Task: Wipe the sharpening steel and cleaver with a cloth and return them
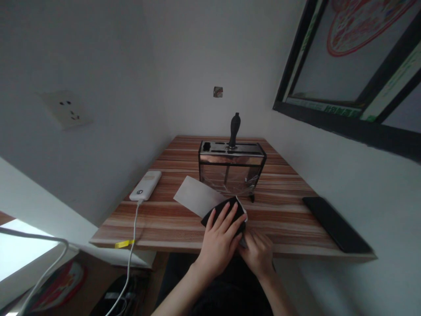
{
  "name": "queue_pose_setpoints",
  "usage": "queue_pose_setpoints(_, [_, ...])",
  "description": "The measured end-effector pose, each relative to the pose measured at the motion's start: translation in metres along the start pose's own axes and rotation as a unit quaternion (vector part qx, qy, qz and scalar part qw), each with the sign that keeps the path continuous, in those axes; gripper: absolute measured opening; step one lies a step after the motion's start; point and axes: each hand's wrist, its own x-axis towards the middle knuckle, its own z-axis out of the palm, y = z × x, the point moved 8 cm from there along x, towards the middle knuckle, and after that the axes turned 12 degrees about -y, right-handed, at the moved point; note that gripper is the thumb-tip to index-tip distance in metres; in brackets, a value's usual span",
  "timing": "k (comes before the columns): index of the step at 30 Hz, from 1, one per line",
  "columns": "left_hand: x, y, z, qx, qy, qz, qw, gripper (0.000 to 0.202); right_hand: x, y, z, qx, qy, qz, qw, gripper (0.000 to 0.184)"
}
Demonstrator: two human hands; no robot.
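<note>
A wide, flat, pale grey blade-like piece lies at a slant in front of the knife block, its near end covered by a black sheet with a white edge. Whether the sheet is cloth or a sleeve I cannot tell. My left hand rests on the black sheet, fingers stretched and spread over it. Close beside it, my right hand is closed at the table's front edge; a bit of grey shows by its fingers, but what they grip is mostly hidden. Behind both stands the knife block, with one black handle upright in it.
On the wood-grain table, a white power bank sits at the left with a white cable running off the front edge. A black phone-like slab lies at the right. Yellow tape marks the front edge. Walls enclose the table.
</note>
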Motion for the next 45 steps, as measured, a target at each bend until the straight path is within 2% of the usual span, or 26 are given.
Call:
queue_pose_setpoints(5, [0.001,-0.017,-0.007,0.003,0.026,-0.042,0.999,0.051,0.003,0.000,0.000,0.004,-0.018,0.010,1.000,0.026])
queue_pose_setpoints(12, [0.006,-0.062,-0.024,0.006,0.075,-0.117,0.990,0.049,0.004,0.000,0.001,0.005,-0.018,0.012,1.000,0.019])
queue_pose_setpoints(20, [0.007,-0.116,-0.042,-0.001,0.138,-0.169,0.976,0.044,0.005,-0.001,-0.001,0.003,-0.016,0.009,1.000,0.018])
queue_pose_setpoints(25, [0.005,-0.134,-0.050,-0.012,0.159,-0.186,0.970,0.043,0.005,-0.001,-0.002,0.006,-0.012,0.010,1.000,0.018])
queue_pose_setpoints(30, [0.001,-0.128,-0.054,0.003,0.175,-0.202,0.964,0.045,0.004,0.000,-0.002,0.012,-0.015,0.011,1.000,0.017])
queue_pose_setpoints(35, [-0.003,-0.111,-0.047,0.017,0.173,-0.214,0.961,0.046,0.005,0.000,0.001,0.011,-0.027,0.010,1.000,0.017])
queue_pose_setpoints(38, [0.000,-0.088,-0.037,0.023,0.146,-0.184,0.972,0.046,0.005,0.000,0.000,0.010,-0.023,0.010,1.000,0.017])
queue_pose_setpoints(45, [0.006,-0.022,-0.008,0.007,0.053,-0.096,0.994,0.051,0.004,0.001,0.002,0.012,-0.035,0.020,0.999,0.021])
